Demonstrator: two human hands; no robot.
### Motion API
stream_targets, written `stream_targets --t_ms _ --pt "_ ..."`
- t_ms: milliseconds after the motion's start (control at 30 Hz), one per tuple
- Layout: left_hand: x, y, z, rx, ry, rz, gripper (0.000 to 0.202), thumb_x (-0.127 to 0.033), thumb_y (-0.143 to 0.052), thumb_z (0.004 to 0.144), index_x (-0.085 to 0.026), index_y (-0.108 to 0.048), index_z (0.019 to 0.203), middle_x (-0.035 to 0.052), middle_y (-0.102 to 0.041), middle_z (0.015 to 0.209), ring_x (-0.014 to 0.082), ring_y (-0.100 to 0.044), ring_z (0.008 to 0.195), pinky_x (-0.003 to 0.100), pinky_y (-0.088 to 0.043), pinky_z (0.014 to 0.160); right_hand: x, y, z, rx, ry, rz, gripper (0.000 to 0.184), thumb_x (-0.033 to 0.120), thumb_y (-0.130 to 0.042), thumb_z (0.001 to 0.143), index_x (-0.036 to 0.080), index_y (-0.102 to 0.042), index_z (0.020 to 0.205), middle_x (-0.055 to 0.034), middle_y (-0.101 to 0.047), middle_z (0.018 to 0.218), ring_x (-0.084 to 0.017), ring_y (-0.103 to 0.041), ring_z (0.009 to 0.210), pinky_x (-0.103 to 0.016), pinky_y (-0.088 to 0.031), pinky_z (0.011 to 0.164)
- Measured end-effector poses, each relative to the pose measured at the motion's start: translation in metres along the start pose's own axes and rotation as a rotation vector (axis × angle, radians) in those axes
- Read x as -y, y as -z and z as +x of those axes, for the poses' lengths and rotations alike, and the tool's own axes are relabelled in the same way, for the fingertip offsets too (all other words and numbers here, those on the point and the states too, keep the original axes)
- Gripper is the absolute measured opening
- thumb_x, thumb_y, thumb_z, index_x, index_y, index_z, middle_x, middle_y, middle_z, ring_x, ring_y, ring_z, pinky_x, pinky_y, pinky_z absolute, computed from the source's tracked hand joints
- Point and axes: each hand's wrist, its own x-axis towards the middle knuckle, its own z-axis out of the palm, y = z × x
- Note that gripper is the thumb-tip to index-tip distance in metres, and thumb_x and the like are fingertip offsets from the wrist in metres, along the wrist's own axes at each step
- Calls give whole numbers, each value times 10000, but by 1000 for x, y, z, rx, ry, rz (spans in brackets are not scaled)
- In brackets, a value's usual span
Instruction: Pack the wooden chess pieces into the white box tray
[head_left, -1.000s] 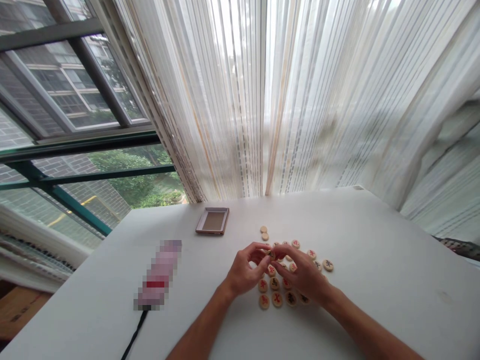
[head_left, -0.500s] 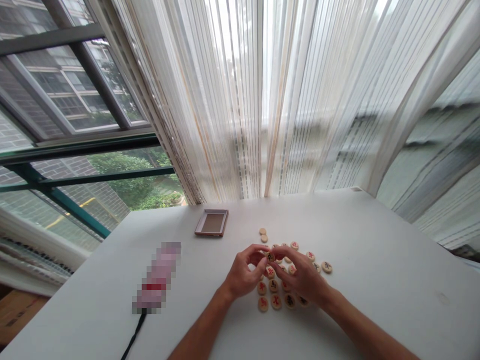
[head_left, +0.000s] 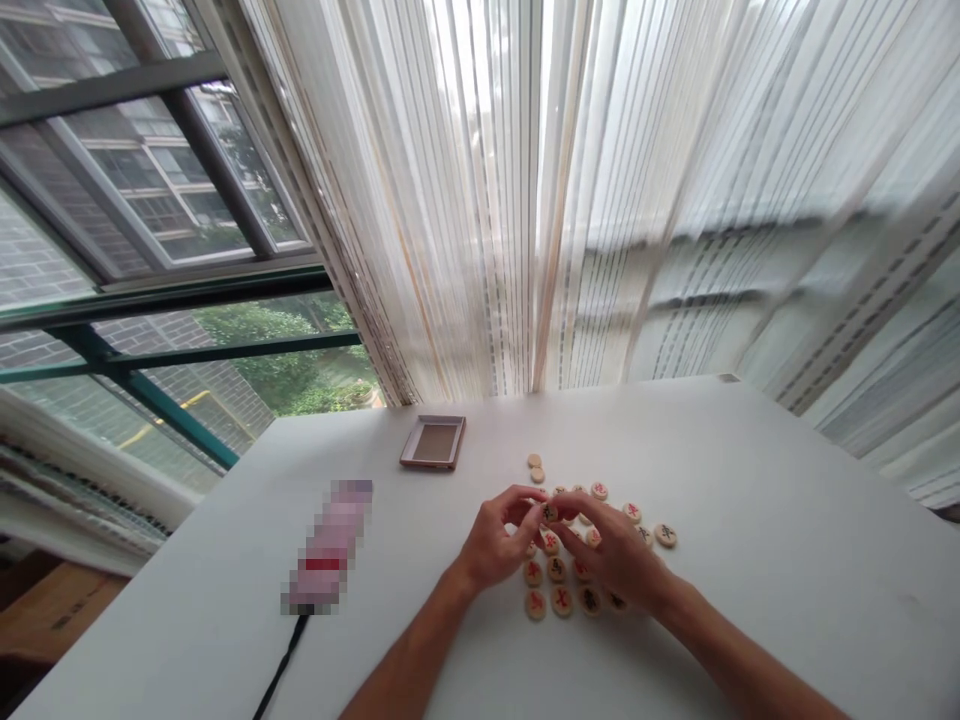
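Observation:
Both my hands meet above a cluster of round wooden chess pieces (head_left: 559, 600) on the white table (head_left: 750, 560). My left hand (head_left: 495, 545) and my right hand (head_left: 611, 555) pinch one black-marked piece (head_left: 550, 513) between their fingertips, held a little above the others. Several pieces with red and black characters lie under and around my hands. Two blank-faced pieces (head_left: 535, 467) sit apart, farther back.
A small shallow brown box (head_left: 433, 443) lies toward the back of the table. A blurred pink object (head_left: 330, 545) with a black cable (head_left: 281, 670) lies at left. Striped sheer curtains hang behind the table; a window with green rails is at left.
The view has shifted slightly. My hands stay together over the pieces, still pinching the same piece; the curtain at right has moved.

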Motion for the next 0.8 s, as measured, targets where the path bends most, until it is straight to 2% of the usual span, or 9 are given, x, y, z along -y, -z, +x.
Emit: stream_targets --t_ms 233,467,633,800 --pt "3 -1 -1 2 -21 25 338 -409 -657 906 -174 -633 1148 94 -745 959 176 -716 757 262 -575 668 1 2 1 4 -20 35 161 201 -585 949 240 -620 1101 -43 -711 967 -192 -686 874 -324 -574 804" --pt "3 1 1 -40 -24 44 306 -430 -666 899 -172 -633 1061 58 -753 836 145 -696 639 243 -551 607 6 5 2 10 -36 93 171 196 -528 977 244 -624 1110 -54 -709 994 -195 -680 889 -337 -576 814" --pt "8 16 8 -156 15 -21 343 -482 -664 893 -170 -578 1010 47 -735 823 143 -694 635 253 -550 622 5 8 3 -35 -32 11 171 239 -539 975 246 -639 1114 -65 -721 990 -211 -691 886 -347 -590 799" --pt "16 33 14 -168 61 -37 381 -491 -694 862 -156 -574 999 59 -720 843 171 -714 726 266 -568 643 0 11 3 -38 -58 0 180 246 -534 979 248 -631 1130 -67 -714 1023 -213 -695 911 -342 -597 800"
